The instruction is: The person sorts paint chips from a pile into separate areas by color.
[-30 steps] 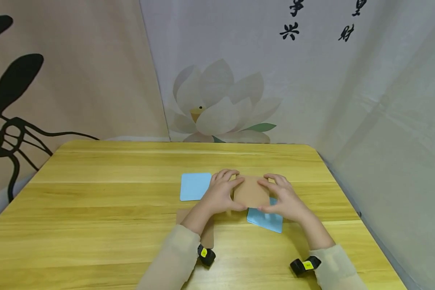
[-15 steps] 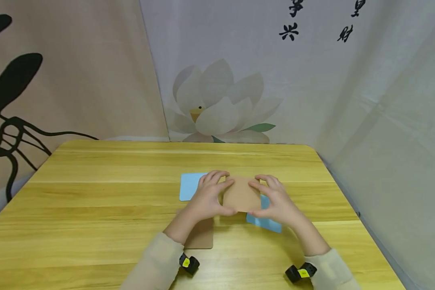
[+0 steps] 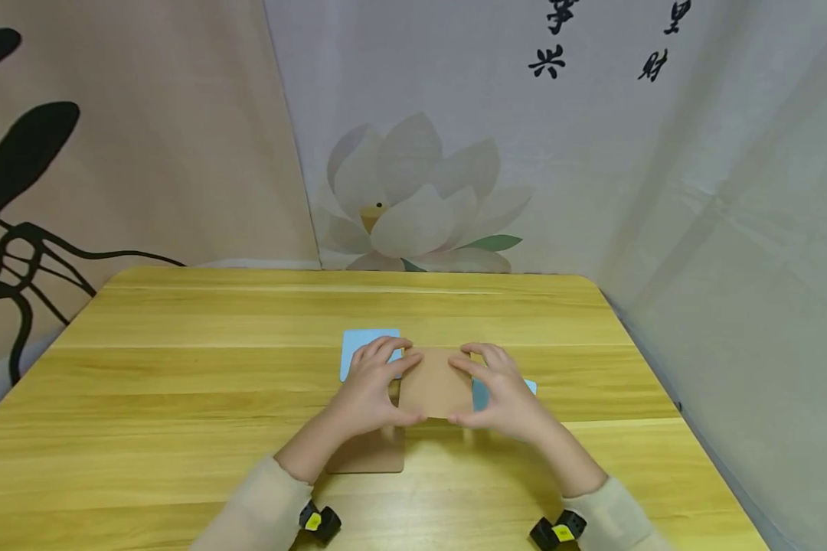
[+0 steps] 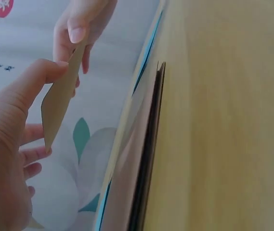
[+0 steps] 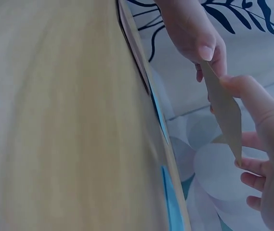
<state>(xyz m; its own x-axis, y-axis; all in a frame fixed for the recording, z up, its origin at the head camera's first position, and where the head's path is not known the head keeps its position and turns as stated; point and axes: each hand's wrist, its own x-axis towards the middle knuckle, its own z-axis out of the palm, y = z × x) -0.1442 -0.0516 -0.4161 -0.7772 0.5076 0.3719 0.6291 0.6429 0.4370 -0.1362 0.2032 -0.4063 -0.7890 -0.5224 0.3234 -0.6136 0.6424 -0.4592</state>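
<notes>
Both hands hold a thin tan square sheet (image 3: 436, 383) between them, clear of the table in the wrist views. My left hand (image 3: 367, 392) pinches its left side, thumb at the near corner and fingers at the far one. My right hand (image 3: 505, 396) grips the right side likewise. In the left wrist view the sheet (image 4: 62, 98) appears nearly edge-on. Below the left hand lies a brown square (image 3: 368, 454), partly covered by that hand; its edge looks layered from the left wrist (image 4: 144, 154). A blue square (image 3: 355, 349) lies behind the left hand. Another blue square (image 3: 480, 395) is mostly hidden by the right hand.
Everything lies on a wood-grain table (image 3: 179, 383). Pale curtains with a printed lotus (image 3: 420, 199) and dark characters hang behind it. Black devices with yellow labels sit at the left wrist (image 3: 320, 522) and right wrist (image 3: 558, 529).
Both hands have carried the tan sheet left and toward the person, from above the right blue square to just behind the brown square. The grip stays the same.
</notes>
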